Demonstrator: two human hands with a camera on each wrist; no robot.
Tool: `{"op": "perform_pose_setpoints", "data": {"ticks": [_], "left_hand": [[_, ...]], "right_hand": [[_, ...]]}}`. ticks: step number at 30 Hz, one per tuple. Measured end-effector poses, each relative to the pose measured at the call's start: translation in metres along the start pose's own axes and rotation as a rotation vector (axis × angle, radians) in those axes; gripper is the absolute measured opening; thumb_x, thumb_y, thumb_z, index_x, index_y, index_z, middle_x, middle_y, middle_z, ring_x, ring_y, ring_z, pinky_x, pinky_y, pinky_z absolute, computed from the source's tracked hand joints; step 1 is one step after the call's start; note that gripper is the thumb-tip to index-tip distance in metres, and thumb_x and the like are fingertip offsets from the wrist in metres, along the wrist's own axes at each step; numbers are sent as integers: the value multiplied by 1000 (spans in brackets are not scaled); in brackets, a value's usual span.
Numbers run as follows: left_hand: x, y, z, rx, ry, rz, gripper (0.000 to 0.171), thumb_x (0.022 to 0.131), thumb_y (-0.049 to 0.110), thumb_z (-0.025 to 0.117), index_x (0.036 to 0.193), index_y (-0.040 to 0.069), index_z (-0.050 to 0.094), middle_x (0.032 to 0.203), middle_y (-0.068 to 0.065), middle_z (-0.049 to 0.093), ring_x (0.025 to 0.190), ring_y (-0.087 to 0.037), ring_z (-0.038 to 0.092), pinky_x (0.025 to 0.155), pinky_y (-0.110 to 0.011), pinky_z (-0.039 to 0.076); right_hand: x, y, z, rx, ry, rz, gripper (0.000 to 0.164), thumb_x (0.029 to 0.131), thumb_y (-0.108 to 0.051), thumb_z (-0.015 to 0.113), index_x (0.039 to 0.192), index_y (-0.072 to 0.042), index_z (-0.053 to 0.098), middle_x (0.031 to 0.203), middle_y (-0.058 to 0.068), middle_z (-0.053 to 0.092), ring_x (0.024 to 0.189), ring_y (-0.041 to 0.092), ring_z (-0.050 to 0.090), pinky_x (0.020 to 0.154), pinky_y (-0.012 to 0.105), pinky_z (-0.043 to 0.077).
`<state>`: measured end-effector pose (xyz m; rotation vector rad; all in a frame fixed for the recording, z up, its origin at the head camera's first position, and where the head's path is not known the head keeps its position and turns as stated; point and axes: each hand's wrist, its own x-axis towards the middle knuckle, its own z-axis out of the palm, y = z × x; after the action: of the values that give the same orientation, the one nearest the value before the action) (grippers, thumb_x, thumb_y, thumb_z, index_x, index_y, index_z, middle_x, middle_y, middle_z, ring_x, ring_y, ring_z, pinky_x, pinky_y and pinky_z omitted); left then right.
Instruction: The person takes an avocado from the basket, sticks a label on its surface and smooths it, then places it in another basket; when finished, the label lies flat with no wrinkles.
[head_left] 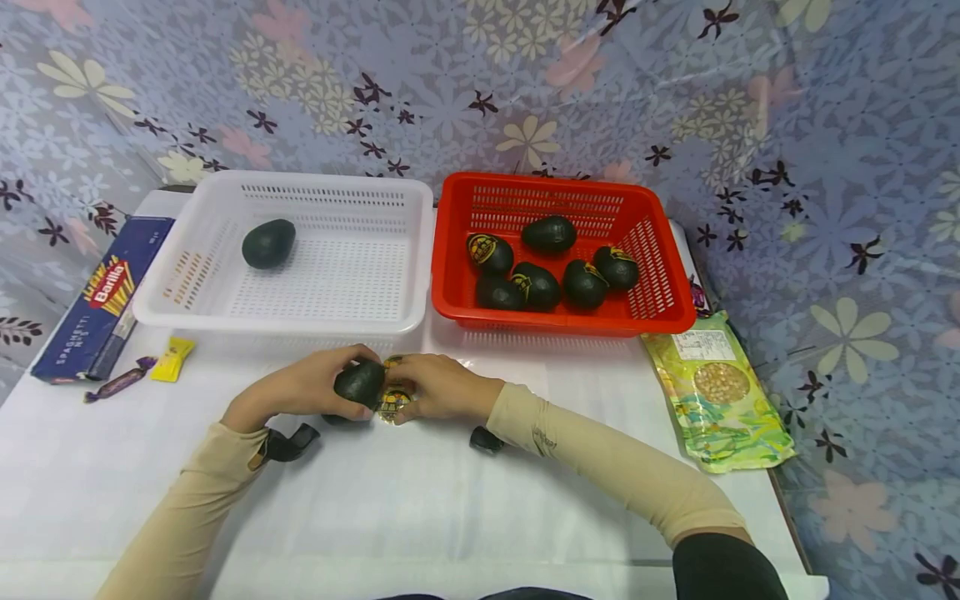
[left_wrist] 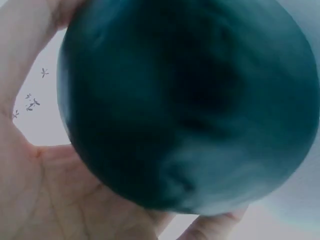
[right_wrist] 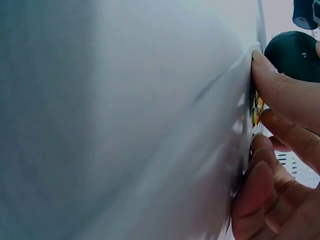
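Note:
My left hand point(head_left: 311, 387) grips a dark green avocado point(head_left: 360, 383) just above the table, fingers round its far side and thumb along the near side. The same avocado point(left_wrist: 190, 110) fills most of the left wrist view, with the palm behind it. Beside it, my right hand point(head_left: 442, 387) has its fingers curled at a shiny gold-and-black sticker point(head_left: 393, 404), low over the tabletop. In the right wrist view, thumb and fingertips bracket the sticker point(right_wrist: 257, 107); its edges are partly hidden. Another sticker shows under the index finger.
A white basket point(head_left: 285, 323) holding one avocado point(head_left: 268, 243) stands at the back left. Next to it, a red basket point(head_left: 562, 321) has several stickered avocados. Left lie a spaghetti box point(head_left: 105, 296) and candies point(head_left: 172, 358); a green packet point(head_left: 720, 392) lies right.

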<state>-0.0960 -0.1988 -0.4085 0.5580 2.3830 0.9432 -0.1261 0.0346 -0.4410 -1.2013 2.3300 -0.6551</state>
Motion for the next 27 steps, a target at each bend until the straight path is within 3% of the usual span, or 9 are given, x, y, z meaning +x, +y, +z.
{"op": "perform_pose_setpoints", "data": {"ticks": [8, 15, 21, 27], "left_hand": [[0, 2, -3, -10, -49, 25, 64, 76, 33, 86, 130, 14, 57, 128, -9, 64, 110, -22, 60, 91, -36, 48], [1, 0, -5, -17, -73, -9, 65, 76, 33, 86, 131, 15, 56, 131, -10, 63, 113, -23, 58, 93, -36, 47], [2, -1, -5, -20, -75, -29, 65, 75, 32, 87, 131, 17, 56, 130, -7, 64, 113, -22, 58, 95, -36, 46], [2, 1, -5, 6, -78, -19, 65, 75, 32, 86, 130, 15, 56, 127, -8, 64, 111, -22, 58, 94, -36, 45]], "right_hand": [[0, 2, 0, 8, 11, -8, 45, 80, -30, 85, 123, -25, 70, 104, -6, 62, 92, 8, 53, 79, 23, 43], [2, 0, 1, 18, 11, 4, 42, 80, -29, 86, 119, -22, 72, 102, -5, 63, 90, 9, 54, 77, 22, 42], [3, -1, 2, 17, 22, 24, 43, 78, -28, 87, 119, -22, 72, 107, -5, 64, 94, 10, 54, 81, 23, 44], [2, -4, 2, 13, 24, 61, 47, 78, -28, 87, 122, -20, 71, 119, -1, 65, 105, 12, 58, 93, 28, 48]]}}
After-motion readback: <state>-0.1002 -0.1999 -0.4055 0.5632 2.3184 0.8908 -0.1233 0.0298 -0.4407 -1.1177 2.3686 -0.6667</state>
